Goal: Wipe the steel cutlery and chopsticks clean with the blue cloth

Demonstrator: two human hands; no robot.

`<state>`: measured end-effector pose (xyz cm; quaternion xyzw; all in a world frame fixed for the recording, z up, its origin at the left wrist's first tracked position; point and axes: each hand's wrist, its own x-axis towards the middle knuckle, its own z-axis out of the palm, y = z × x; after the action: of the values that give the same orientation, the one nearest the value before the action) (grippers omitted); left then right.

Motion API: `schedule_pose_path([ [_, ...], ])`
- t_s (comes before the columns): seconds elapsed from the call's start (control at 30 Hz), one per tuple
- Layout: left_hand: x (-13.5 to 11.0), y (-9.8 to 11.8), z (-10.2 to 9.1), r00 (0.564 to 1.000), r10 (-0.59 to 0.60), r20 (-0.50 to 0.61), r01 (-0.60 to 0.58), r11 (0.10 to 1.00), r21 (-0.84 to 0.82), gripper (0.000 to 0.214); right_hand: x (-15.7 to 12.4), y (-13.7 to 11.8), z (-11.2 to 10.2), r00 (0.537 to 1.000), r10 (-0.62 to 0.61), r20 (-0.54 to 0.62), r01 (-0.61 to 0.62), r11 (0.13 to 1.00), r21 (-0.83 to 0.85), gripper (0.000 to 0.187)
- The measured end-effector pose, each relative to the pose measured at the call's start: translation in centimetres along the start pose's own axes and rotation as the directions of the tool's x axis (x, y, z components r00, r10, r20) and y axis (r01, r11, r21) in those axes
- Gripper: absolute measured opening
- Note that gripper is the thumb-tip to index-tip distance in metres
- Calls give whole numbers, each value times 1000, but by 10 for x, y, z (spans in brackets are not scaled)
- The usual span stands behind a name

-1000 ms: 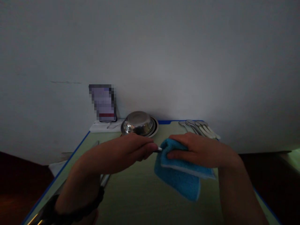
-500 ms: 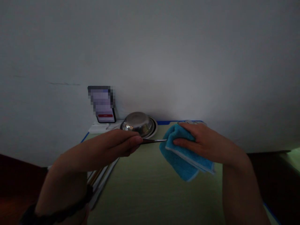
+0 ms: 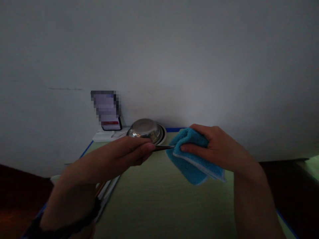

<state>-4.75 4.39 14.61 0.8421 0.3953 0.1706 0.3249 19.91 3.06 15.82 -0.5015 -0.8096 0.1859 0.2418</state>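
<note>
My left hand [image 3: 124, 154] is closed round the handle of a slim metal utensil [image 3: 163, 147], which points to the right. Its far end disappears into a folded blue cloth [image 3: 191, 162]. My right hand [image 3: 214, 149] pinches that cloth around the utensil's end, thumb beneath and fingers on top. Both hands hover above a pale green table [image 3: 159, 202] with a blue edge. What kind of utensil it is stays hidden by the cloth.
An upturned steel bowl [image 3: 144, 130] rests on a plate at the back of the table. A phone [image 3: 107, 111] leans on the wall above a white pad [image 3: 107, 135]. More long utensils [image 3: 107, 191] lie under my left forearm. The room is dim.
The cloth first sat close to my left fingers, then slid right along the utensil and bared its shaft. Now it has come back a little to the left. The spoons at the back right are hidden.
</note>
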Motion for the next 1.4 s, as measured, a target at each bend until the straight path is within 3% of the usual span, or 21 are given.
schedule_pose_path([
  [0.1, 5, 3, 4, 996, 31, 79, -30, 999, -18, 33, -2, 4, -5, 1000, 12, 2, -12, 1000, -12, 27],
  [0.27, 6, 7, 7, 992, 29, 119, -30, 999, 9, 33, -3, 6, -6, 991, -43, 125, 42, 999, 10, 22],
  [0.43, 6, 8, 7, 991, 19, 131, -22, 999, 24, 35, -3, 5, -6, 990, -36, 138, 32, 999, 29, 21],
  [0.53, 11, 5, 9, 993, 30, 117, -29, 1000, -11, 34, -1, 8, -6, 998, 20, 59, -25, 995, 92, 24],
  [0.6, 16, 5, 11, 994, 46, 97, -41, 998, -51, 35, 2, 12, -4, 990, 100, -98, -82, 981, 175, 28],
  [0.67, 20, 8, 15, 995, 46, 93, -39, 996, -81, 36, 8, 15, 2, 930, 197, -309, -107, 952, 286, 31],
  [0.73, 23, 16, 21, 990, 37, 138, -23, 995, -101, 37, 14, 17, 11, 829, 282, -483, -84, 917, 390, 31],
  [0.8, 23, 24, 27, 980, 52, 194, -26, 991, -132, 37, 20, 15, 22, 721, 346, -600, -26, 880, 475, 31],
  [0.87, 23, 27, 31, 972, 69, 223, -35, 988, -152, 35, 25, 12, 33, 644, 400, -652, 38, 835, 549, 32],
  [0.97, 24, 20, 31, 976, 68, 205, -31, 983, -180, 33, 30, 7, 45, 618, 444, -648, 103, 772, 627, 34],
  [1.07, 24, 6, 25, 989, 49, 138, -16, 972, -236, 34, 33, 4, 54, 656, 426, -623, 114, 760, 640, 31],
  [1.13, 23, 2, 24, 996, 21, 87, 0, 971, -237, 34, 36, 2, 61, 701, 450, -553, 131, 681, 720, 28],
  [1.27, 24, 5, 39, 999, 3, 46, 2, 994, -112, 30, 43, -4, 80, 784, 543, -301, 173, 274, 946, 28],
  [1.33, 27, 7, 49, 996, 31, 78, -29, 999, -25, 24, 46, -4, 88, 788, 580, -206, 166, 122, 979, 26],
  [1.4, 29, 8, 54, 997, 41, 59, -45, 997, 57, 22, 49, -2, 92, 781, 603, -165, 165, 56, 985, 26],
])
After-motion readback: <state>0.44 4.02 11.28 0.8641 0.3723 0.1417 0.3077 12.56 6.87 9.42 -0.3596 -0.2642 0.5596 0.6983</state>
